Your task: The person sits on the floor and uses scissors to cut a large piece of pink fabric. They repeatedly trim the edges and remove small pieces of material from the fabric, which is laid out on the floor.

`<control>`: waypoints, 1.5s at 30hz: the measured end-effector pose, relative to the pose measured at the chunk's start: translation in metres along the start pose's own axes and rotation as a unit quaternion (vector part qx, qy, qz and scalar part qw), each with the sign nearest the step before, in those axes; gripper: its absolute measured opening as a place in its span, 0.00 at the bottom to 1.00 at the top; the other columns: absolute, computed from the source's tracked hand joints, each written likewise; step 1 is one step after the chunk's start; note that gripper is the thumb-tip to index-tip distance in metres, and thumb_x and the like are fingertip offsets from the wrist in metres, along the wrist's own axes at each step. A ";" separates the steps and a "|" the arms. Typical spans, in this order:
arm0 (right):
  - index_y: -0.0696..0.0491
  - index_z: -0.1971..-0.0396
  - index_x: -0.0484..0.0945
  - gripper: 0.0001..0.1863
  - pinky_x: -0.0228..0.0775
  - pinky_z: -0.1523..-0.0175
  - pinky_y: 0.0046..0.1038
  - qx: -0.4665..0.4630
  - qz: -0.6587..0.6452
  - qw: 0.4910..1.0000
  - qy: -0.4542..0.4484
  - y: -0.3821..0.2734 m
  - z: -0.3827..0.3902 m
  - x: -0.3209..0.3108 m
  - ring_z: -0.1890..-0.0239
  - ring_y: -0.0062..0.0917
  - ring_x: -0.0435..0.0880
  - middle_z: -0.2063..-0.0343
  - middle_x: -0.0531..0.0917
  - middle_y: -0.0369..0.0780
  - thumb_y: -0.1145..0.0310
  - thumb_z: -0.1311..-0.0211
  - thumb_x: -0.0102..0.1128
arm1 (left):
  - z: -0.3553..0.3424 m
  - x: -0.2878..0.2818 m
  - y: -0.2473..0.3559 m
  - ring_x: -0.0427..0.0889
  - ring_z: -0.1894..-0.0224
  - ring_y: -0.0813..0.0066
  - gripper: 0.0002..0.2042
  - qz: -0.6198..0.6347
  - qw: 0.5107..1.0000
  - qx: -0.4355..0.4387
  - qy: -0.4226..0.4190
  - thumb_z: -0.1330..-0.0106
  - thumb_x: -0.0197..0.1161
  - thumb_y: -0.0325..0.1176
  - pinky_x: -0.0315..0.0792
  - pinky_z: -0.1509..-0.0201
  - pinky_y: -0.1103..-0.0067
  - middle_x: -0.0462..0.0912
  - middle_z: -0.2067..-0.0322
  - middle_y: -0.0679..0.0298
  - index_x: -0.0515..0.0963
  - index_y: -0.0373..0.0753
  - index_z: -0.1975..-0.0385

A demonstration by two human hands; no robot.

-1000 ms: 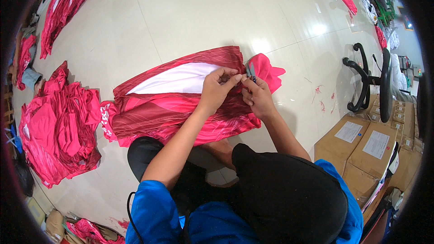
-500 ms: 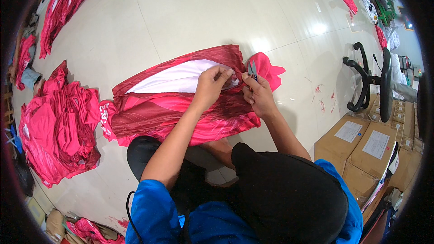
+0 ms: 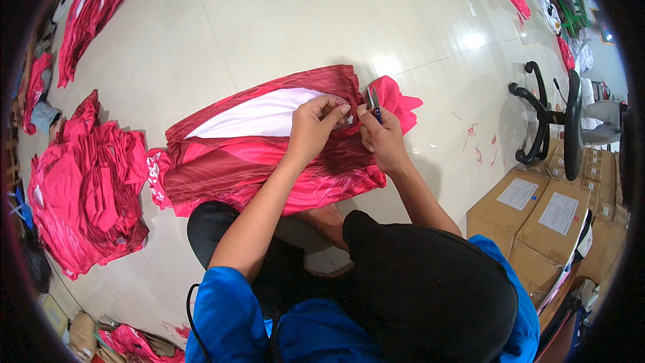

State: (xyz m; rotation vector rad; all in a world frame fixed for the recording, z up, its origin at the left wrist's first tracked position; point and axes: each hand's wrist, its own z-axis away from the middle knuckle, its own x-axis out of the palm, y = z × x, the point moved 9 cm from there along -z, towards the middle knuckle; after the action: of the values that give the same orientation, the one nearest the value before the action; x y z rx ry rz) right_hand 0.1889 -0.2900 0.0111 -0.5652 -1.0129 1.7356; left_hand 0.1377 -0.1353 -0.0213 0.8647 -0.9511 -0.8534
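A red and maroon garment with a white inner side lies stretched out in front of my knees. My left hand is closed in a pinch on its right-hand end, near the neck opening. Close beside it, my right hand grips a pair of small thread snips, the dark blades pointing away from me. Any thread between the two hands is too fine to make out. Bright pink cloth spreads on the floor just beyond the snips.
A large heap of pink-red garments sits at the left, with another long pile at the far left. Cardboard boxes and a black chair base stand on the right. Red thread scraps dot the tiled floor.
My right hand has shifted slightly left, and the snips' blades have tilted a little toward the left. My left hand keeps its pinch on the garment, almost unmoved.
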 end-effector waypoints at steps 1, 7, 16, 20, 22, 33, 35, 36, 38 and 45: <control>0.49 0.57 0.80 0.07 0.51 0.79 0.20 -0.002 0.000 1.000 0.000 0.000 0.000 -0.001 0.84 0.09 0.60 0.81 0.67 0.23 0.63 0.18 0.65 | 0.000 0.000 0.001 0.85 0.60 0.84 0.08 -0.002 1.000 0.003 0.006 0.20 0.70 0.31 0.83 0.53 0.81 0.88 0.64 0.68 0.87 0.33 0.53; 0.49 0.57 0.80 0.06 0.51 0.79 0.20 0.014 -0.027 1.000 0.000 0.004 -0.001 -0.003 0.84 0.08 0.60 0.80 0.68 0.23 0.64 0.18 0.65 | 0.000 -0.004 0.017 0.78 0.64 0.85 0.11 -0.195 0.978 0.075 0.024 0.17 0.66 0.35 0.76 0.58 0.79 0.86 0.67 0.66 0.83 0.31 0.56; 0.53 0.56 0.82 0.23 0.52 0.77 0.26 -0.060 0.081 0.994 0.049 -0.009 0.027 -0.004 0.83 0.14 0.62 0.76 0.72 0.28 0.48 0.13 0.51 | -0.003 0.000 -0.006 0.77 0.64 0.83 0.13 -0.019 1.000 0.017 0.017 0.13 0.60 0.39 0.75 0.56 0.78 0.81 0.67 0.70 0.80 0.34 0.57; 0.54 0.55 0.81 0.28 0.50 0.78 0.22 0.121 -0.015 0.992 -0.028 0.020 0.041 0.022 0.83 0.14 0.60 0.77 0.71 0.30 0.44 0.11 0.44 | -0.004 0.005 -0.016 0.76 0.63 0.84 0.14 0.085 0.996 -0.027 -0.004 0.12 0.58 0.41 0.74 0.54 0.80 0.79 0.66 0.72 0.80 0.37 0.55; 0.54 0.55 0.81 0.27 0.49 0.79 0.22 0.137 -0.043 0.989 -0.026 0.026 0.038 0.023 0.83 0.14 0.59 0.77 0.71 0.30 0.44 0.11 0.45 | -0.004 0.005 -0.018 0.76 0.63 0.84 0.13 0.070 0.997 -0.025 -0.010 0.12 0.58 0.41 0.74 0.54 0.80 0.79 0.65 0.72 0.79 0.37 0.55; 0.53 0.57 0.79 0.26 0.49 0.81 0.23 0.179 -0.101 0.978 -0.043 0.032 0.027 0.024 0.85 0.14 0.59 0.78 0.69 0.29 0.44 0.12 0.47 | -0.001 0.008 -0.015 0.76 0.62 0.84 0.11 0.074 0.997 -0.013 -0.007 0.12 0.57 0.38 0.73 0.55 0.80 0.77 0.65 0.72 0.77 0.36 0.56; 0.53 0.57 0.79 0.26 0.48 0.81 0.22 0.184 -0.102 0.976 -0.053 0.029 0.027 0.027 0.85 0.14 0.59 0.78 0.69 0.29 0.45 0.12 0.48 | -0.002 0.009 -0.015 0.76 0.64 0.84 0.11 0.081 0.997 -0.008 -0.019 0.12 0.56 0.37 0.72 0.56 0.81 0.77 0.66 0.71 0.77 0.37 0.57; 0.53 0.58 0.79 0.26 0.48 0.81 0.22 0.185 -0.102 0.976 -0.054 0.028 0.027 0.028 0.85 0.13 0.59 0.78 0.69 0.29 0.45 0.12 0.48 | -0.002 0.008 -0.015 0.76 0.64 0.84 0.11 0.084 0.996 -0.008 -0.022 0.12 0.56 0.37 0.72 0.57 0.81 0.77 0.66 0.71 0.77 0.36 0.57; 0.53 0.58 0.79 0.25 0.48 0.81 0.22 0.189 -0.101 0.975 -0.053 0.028 0.027 0.027 0.85 0.13 0.59 0.78 0.69 0.29 0.45 0.12 0.48 | -0.001 0.010 -0.013 0.76 0.66 0.83 0.11 0.093 0.995 -0.009 -0.029 0.12 0.56 0.36 0.72 0.58 0.81 0.77 0.67 0.70 0.76 0.36 0.57; 0.52 0.59 0.79 0.26 0.48 0.81 0.22 0.190 -0.104 0.974 -0.061 0.030 0.021 0.023 0.85 0.13 0.58 0.78 0.68 0.28 0.43 0.12 0.49 | 0.001 0.013 -0.004 0.78 0.67 0.82 0.10 0.073 0.997 0.011 -0.024 0.12 0.55 0.34 0.74 0.59 0.80 0.78 0.68 0.69 0.76 0.35 0.57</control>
State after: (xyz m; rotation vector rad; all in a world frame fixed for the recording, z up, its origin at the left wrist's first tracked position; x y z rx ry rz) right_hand 0.1482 -0.2807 -0.0011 -0.1045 -0.7637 1.7325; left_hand 0.1402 -0.1490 -0.0204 0.7853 -1.0549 -0.7421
